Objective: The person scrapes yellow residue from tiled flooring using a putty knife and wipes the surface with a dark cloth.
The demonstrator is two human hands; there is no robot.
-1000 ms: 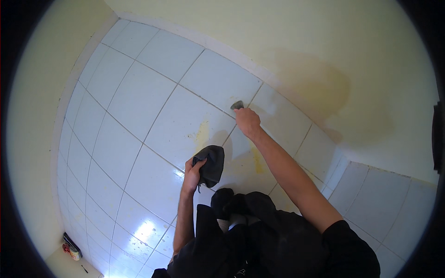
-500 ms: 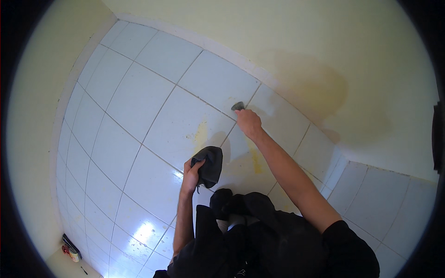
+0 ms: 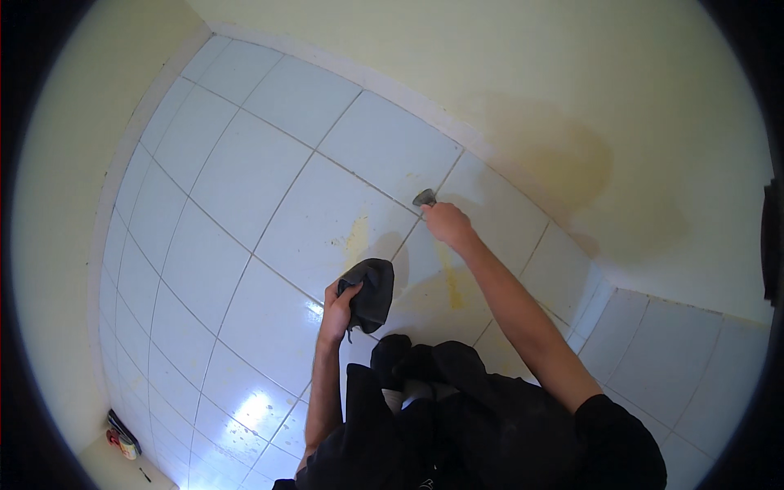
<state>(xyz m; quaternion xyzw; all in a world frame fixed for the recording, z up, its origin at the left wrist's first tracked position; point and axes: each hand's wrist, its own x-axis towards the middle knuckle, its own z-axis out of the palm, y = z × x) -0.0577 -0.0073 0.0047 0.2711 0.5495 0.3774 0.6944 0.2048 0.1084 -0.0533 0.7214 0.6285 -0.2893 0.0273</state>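
My right hand (image 3: 448, 224) reaches out over the white tiled floor (image 3: 269, 163), closed round the handle of a scraper (image 3: 424, 198). The scraper's flared grey blade is at the tiles, close to a grout line, with faint yellowish marks just beyond it. Most of its handle is hidden inside my fist. Nearer to me, my left hand (image 3: 336, 309) grips a bunched dark grey cloth (image 3: 370, 296) above the floor. Yellow smears (image 3: 357, 238) mark the tile past the cloth, and another yellow streak (image 3: 454, 287) runs between my two arms.
A pale yellow wall (image 3: 531, 73) with a brownish patch meets the floor ahead and to the right. My dark shoe (image 3: 390, 351) and black-clothed legs are below. Several small items, one a white container (image 3: 127, 447), lie at the far lower left.
My right hand has drawn the scraper slightly back toward me and to the right. My left hand and the cloth are nearly where they were.
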